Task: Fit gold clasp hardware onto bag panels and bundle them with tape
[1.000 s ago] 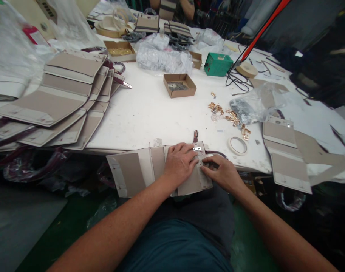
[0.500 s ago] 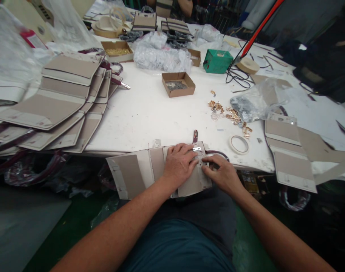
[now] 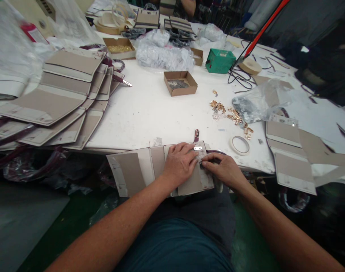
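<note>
**One plate laid on, a second spot being worked**

An unfolded bag panel (image 3: 129,173) is laid across the near edge of the bench (image 3: 149,109), partly overhanging it at 6 o'clock. It is steadied by the left hand (image 3: 179,162), which is laid flat with fingers slightly spread, nothing visibly gripped. By the right hand (image 3: 225,170), the grip is drawn narrow, thumb and forefinger brought to a small dark spot (image 3: 201,163) on the panel; whether a loose part is pinched there cannot be told.

At 2 o'clock from the left hand, a silver metal plate (image 3: 197,148) is seen flat on the panel, so that placement is judged done. Just beyond it, at 12 o'clock, a maroon strap (image 3: 196,135) is seen jutting out. The spot at 6 o'clock from the plate is judged unfinished.

Plenty of loose stock is left: gold-toned clasps (image 3: 234,116) are scattered at 2 o'clock from the panel, and grey metal parts are held in a cardboard box (image 3: 180,91) near 12 o'clock. More panels are stacked (image 3: 66,96) at 10 o'clock, and a separate panel (image 3: 293,166) is set at 3 o'clock; whether either lot is finished cannot be told.
</note>
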`<state>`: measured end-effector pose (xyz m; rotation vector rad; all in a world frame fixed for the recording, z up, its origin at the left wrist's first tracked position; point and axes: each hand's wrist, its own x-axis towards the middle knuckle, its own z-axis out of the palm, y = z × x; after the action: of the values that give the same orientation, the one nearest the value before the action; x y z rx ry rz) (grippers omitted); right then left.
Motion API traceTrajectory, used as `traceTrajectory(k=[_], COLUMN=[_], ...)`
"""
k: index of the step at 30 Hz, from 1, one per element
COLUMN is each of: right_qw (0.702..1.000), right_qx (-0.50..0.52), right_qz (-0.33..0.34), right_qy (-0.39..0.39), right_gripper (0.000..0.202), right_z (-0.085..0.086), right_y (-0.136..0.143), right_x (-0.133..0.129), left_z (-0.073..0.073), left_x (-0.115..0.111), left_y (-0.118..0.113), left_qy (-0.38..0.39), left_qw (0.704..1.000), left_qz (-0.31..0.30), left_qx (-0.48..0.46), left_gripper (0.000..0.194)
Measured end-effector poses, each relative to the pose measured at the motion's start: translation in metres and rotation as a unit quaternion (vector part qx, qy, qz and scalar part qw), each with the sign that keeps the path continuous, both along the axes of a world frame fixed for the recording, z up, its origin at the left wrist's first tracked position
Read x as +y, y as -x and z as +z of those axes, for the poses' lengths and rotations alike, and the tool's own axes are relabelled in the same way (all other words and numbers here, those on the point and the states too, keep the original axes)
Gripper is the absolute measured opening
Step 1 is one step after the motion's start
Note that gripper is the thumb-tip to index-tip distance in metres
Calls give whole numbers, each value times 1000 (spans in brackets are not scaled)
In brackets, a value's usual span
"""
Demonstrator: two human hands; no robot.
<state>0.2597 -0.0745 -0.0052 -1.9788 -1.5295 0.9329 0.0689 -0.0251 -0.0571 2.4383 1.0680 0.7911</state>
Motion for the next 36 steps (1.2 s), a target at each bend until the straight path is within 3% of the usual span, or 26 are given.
traceTrajectory(k=[5, 12, 15, 20, 31, 36], right_qw=[991, 988, 996, 996, 995, 998], right_qx=[88, 111, 44, -69, -63, -37], right_qz=[-73, -66, -43, 4, 13, -17], right_qy=[73, 82, 58, -52, -82, -56], right_gripper=[26, 29, 24, 15, 19, 22], right_z=[-3, -8, -8, -12, -18, -11], right_y=[4, 1, 3, 7, 5, 1], right_x=[2, 1, 1, -3, -8, -6], left_z=[-3, -2, -2, -2, 1, 1], left_x=[0, 1, 1, 0, -1, 0], left_y=[0, 0, 1, 1, 2, 3], left_qy=[-11, -13, -8, -5, 0, -1], left_qw=[1000, 1000, 1000, 1000, 1000, 1000], left_qz=[0, -2, -2, -3, -14, -16], left_qx=[-5, -2, -1, -1, -8, -2], left_gripper=[21, 20, 21, 21, 32, 33])
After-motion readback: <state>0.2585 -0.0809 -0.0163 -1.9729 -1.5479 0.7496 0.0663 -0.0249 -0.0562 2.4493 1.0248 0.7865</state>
